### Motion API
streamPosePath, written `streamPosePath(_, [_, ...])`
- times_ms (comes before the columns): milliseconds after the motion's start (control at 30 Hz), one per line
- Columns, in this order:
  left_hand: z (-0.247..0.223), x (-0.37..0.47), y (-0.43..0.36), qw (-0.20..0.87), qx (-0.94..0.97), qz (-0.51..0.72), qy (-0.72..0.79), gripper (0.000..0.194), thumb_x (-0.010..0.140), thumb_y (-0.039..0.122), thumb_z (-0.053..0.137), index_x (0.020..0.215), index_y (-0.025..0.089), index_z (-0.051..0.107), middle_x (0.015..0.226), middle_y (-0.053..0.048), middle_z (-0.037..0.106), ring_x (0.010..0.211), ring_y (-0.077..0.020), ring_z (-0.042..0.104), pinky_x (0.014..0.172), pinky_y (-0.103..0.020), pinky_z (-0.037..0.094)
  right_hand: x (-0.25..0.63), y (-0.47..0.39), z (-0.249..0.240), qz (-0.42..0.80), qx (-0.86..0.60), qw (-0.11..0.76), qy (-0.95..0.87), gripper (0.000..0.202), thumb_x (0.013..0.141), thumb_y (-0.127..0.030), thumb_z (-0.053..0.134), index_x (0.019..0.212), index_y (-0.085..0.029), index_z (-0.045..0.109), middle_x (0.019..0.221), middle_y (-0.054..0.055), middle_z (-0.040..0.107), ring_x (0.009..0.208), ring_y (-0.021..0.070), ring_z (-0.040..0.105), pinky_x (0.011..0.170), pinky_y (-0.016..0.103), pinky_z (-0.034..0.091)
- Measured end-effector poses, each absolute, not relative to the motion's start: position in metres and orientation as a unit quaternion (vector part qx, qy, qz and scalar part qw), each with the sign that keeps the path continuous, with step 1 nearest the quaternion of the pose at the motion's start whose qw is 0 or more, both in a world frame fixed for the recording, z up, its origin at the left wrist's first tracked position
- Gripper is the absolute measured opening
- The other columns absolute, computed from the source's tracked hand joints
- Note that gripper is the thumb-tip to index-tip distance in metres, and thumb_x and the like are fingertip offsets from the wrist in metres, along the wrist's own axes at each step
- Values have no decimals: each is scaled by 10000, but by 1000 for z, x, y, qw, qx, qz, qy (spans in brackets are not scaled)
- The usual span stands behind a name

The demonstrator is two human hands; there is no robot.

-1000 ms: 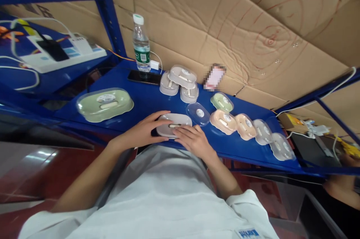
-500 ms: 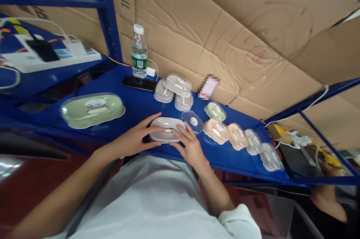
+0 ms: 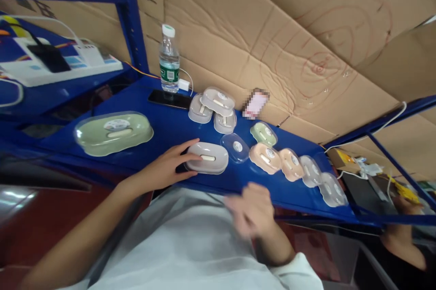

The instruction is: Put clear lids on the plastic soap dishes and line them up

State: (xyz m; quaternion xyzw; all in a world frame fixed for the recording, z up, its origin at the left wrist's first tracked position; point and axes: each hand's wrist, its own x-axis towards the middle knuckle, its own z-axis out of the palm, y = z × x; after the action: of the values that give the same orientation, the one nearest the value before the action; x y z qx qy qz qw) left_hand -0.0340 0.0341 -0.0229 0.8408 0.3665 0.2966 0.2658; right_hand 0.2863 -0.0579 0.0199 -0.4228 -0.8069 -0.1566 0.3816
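A grey oval dish [image 3: 218,162] with a white bar in its middle lies near the front edge of the blue table. My left hand [image 3: 172,162] has its thumb and fingers round the dish's left end. Off the table's front edge, my right hand [image 3: 252,210] is smeared by motion, and its fingers cannot be made out. A clear lid [image 3: 235,147] with a round label lies just right of the dish. Behind are three lidded grey dishes, one [image 3: 218,101] resting on the other two. A large lidded green dish [image 3: 114,133] sits at the left.
Lidded green [image 3: 264,134], peach [image 3: 265,158] and grey dishes line the right side. A water bottle [image 3: 169,65], a black phone [image 3: 169,98] and a pixelated phone [image 3: 255,103] stand or lie at the back. A person's arm [image 3: 403,231] shows at the lower right.
My right hand has left the grey dish and moved down and right, toward my body. My left hand stays at the dish. The view has shifted slightly.
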Motion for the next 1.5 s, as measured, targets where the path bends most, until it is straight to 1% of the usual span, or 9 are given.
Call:
streamPosePath(100, [-20,-33,33,272,844,289,362,561,989,758,628,1292,312,785,1774,-80,408,1581,-366,489,1310,-551,433,278,-31,22,-95,-438,277,-850,335,1133,-341,554,1361,-216,766,1037,79,799,950,221,772,885,361,673])
streamPosePath(200, [-16,-33,31,265,847,285,363,546,1003,734,621,1287,296,780,1762,-90,413,1584,-359,479,1322,-527,419,282,-8,23,-49,-512,189,-836,434,1152,-409,512,1514,-223,661,1494,167,698,1419,332,641,1234,593,488])
streamPosePath(300, [-14,-32,30,256,845,287,372,525,1016,713,611,1304,302,766,1762,-87,397,1587,-357,462,1328,-527,404,289,0,14,-19,-533,186,-825,494,1165,-404,455,1618,-228,546,1670,172,551,1595,333,473,1346,685,276])
streamPosePath(567, [-8,-24,32,206,805,298,470,440,905,649,727,1067,243,680,1592,-132,522,1485,-391,523,1290,-639,362,293,-5,1,-37,-555,222,-801,650,1080,-541,630,1617,-184,545,1639,224,552,1589,410,452,1306,694,353])
streamPosePath(667, [-7,-24,33,209,808,302,462,439,907,625,716,1122,247,659,1599,-130,523,1503,-384,508,1316,-625,319,290,-5,4,-25,-573,226,-787,646,1082,-576,609,1606,-201,567,1635,229,563,1565,432,485,1260,706,416])
streamPosePath(833, [-10,-25,29,246,832,286,406,885,900,676,779,1606,293,408,1653,-132,530,1551,-363,499,1372,-634,169,265,-6,26,49,-502,320,-802,511,1168,-427,442,1632,-233,529,1607,138,623,1533,283,558,1284,520,473])
streamPosePath(1033, [-12,-28,27,284,817,309,396,1260,839,693,860,1760,309,91,1707,-177,480,1596,-398,455,1353,-603,274,236,-8,33,3,-415,225,-881,558,1138,-423,542,1664,-242,504,1682,142,547,1601,300,478,1317,541,419])
streamPosePath(1200, [-10,-31,28,271,846,284,362,1072,901,606,845,1731,338,223,1747,-139,436,1613,-369,431,1377,-622,194,238,4,40,-13,-298,87,-951,551,1134,-406,579,1669,-314,489,1710,93,521,1643,302,412,1374,672,222])
streamPosePath(1500, [-10,-33,29,261,835,309,373,933,961,663,754,1715,323,323,1719,-138,470,1599,-374,429,1319,-553,343,238,27,30,3,-308,109,-945,574,1106,-507,617,1641,-316,539,1747,104,468,1668,313,358,1343,594,323])
